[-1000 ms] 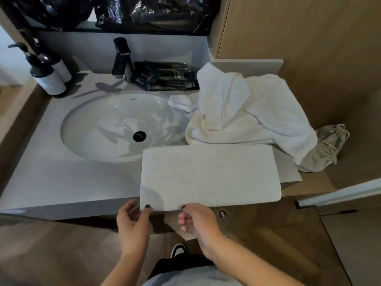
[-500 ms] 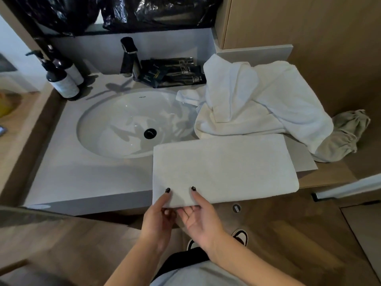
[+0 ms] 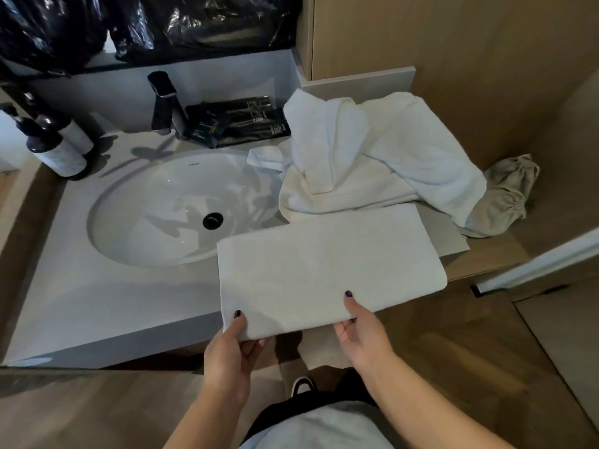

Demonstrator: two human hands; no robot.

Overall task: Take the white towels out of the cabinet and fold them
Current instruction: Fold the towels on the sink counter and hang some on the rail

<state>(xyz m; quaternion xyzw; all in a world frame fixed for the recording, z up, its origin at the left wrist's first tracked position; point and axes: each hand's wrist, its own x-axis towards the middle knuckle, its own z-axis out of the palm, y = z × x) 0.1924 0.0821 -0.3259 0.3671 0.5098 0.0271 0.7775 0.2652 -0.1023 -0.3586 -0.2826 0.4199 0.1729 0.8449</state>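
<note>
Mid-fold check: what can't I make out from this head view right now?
- Fingers of both hands: under the folded white towel; only the thumbs show on top.
- Cabinet the towels came from: not identifiable in this view.
- Number of towels in the crumpled white pile: layers overlap, uncountable.
- Print on the black packets: too small.
- Pump bottles: cut by the left edge.

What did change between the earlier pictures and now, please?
Both hands spread apart along the near edge of the folded towel: the left hand now pinches its left corner, the right hand the middle. The towel pile stayed.
</note>
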